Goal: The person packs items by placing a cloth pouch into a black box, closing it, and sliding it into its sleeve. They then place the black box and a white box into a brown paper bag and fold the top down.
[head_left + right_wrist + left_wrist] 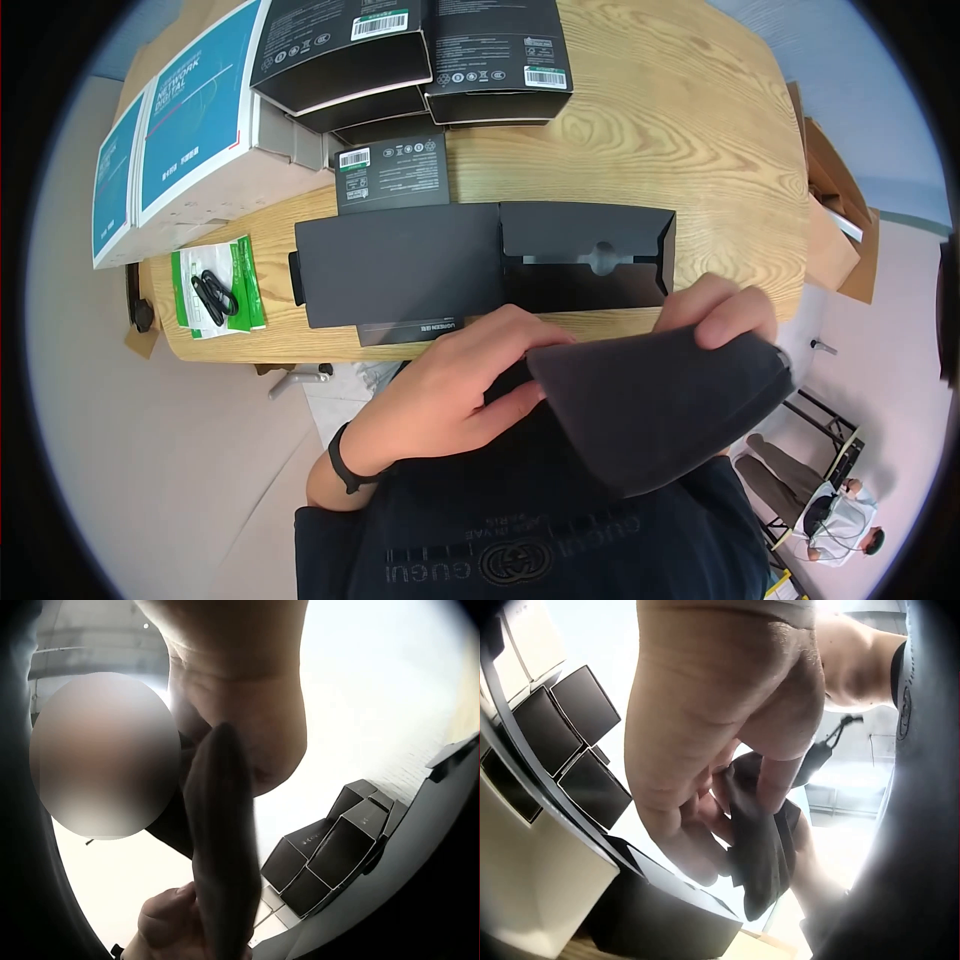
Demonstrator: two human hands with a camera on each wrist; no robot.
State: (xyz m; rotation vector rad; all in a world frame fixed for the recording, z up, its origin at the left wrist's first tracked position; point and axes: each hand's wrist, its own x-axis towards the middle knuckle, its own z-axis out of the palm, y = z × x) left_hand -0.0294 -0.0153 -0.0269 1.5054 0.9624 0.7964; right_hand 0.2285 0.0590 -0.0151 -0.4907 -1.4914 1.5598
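Note:
A dark grey soft pouch is held up in front of the dark shirt. Its left edge is pinched by my left hand, while my right hand grips the upper right part with curled fingers. In the left wrist view the left hand has thumb and fingers on the bunched pouch, and a cord loop sticks out beyond. The right wrist view shows the right hand above the pouch; its fingertips are hidden there. Whether the pouch contains anything cannot be seen.
An open black box lies across the wooden table, over a smaller black box. Stacked black boxes and blue-white boxes stand behind. Green-white packets with a black cable lie left. Another person is at far right.

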